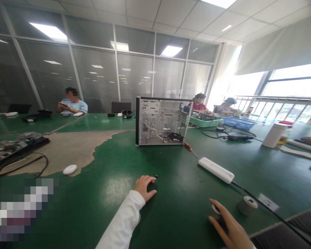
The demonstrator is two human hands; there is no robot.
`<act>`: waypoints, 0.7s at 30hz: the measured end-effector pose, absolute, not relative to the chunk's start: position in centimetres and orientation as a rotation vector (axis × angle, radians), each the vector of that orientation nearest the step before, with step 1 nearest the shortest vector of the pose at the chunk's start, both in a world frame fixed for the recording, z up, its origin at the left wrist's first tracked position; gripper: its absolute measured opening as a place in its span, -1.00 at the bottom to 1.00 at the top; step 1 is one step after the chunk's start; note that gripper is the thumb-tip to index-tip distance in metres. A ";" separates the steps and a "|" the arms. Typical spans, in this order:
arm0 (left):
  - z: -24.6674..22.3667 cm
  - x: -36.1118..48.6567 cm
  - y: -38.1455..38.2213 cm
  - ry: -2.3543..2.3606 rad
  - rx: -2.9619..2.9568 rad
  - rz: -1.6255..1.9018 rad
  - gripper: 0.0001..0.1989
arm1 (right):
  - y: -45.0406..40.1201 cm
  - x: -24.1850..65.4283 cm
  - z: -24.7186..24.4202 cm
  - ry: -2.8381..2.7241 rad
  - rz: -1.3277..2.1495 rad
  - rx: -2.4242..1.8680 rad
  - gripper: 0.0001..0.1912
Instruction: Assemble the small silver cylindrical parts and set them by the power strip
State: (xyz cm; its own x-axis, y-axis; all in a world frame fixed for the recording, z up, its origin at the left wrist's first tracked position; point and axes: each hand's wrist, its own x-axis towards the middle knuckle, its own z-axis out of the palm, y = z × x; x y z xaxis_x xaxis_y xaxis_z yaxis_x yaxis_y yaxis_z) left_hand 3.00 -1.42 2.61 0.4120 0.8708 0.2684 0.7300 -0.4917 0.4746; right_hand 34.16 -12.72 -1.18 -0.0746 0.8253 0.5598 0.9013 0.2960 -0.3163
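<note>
My left hand point(145, 186), in a white sleeve, lies low over the green table, fingers curved and apart from the thumb. Just beyond its fingertips is a tiny dark piece point(157, 176), too small to name. At lower right, my right hand point(229, 223) has its thumb and fingers around a short dark cylinder with a pale top point(215, 209), partly hidden by the fingers. Beside that hand stands a similar grey cylinder point(248, 205). An open computer case point(160, 121), with wires inside, stands upright farther back. An orange-handled screwdriver point(188, 147) lies by its lower right corner.
A white power strip point(216, 170) trails a black cable to the lower right. Electronic parts point(18, 147) and a white mouse-shaped object point(69, 169) are at left. Green point(206, 121) and blue point(239, 122) baskets, a white bottle point(274, 135) and seated people are farther back.
</note>
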 end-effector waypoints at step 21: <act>2.5 2.9 -1.6 1.399 2.400 0.707 -0.62 | -13.1 44.1 -2.0 -1.331 -0.364 -2.125 -0.50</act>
State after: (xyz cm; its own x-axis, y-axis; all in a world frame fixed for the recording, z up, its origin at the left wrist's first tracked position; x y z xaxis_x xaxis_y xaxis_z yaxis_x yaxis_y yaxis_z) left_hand 2.92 -1.63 2.54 0.4134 0.8687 0.2728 0.7347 -0.4953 0.4636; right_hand 44.05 -13.10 -2.00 0.4598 0.7201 0.5196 0.8844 -0.3184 -0.3414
